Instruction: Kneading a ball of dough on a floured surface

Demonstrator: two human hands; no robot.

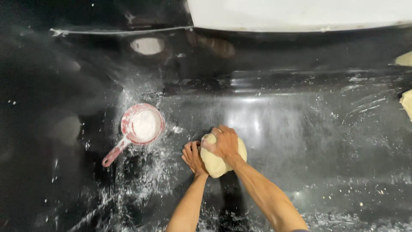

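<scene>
Right hand [224,142] spread over the top of a pale dough ball [219,165], fingers curled down its far side, gripping. Left hand [192,157] pressed flat against the dough's left flank, fingers extended upward, touching but not closed around it. Both forearms bare, entering from the bottom edge.

Dough resting on a black, glossy counter [300,129], roughly centre of view. Counter dusted with flour, heaviest to the left of the dough and just in front of it, thinner streaks to the right of it.

Left of the dough and slightly farther off: red scoop [143,125] with a short handle, filled with white flour, handle pointing toward the lower left. Apart from the dough, not touching.

Far right of the dough, at the frame edge: two pale dough pieces [407,102], only partly in view. Beyond the dough, at the top: white slab or sheet edge [300,15]; kind not clear.
</scene>
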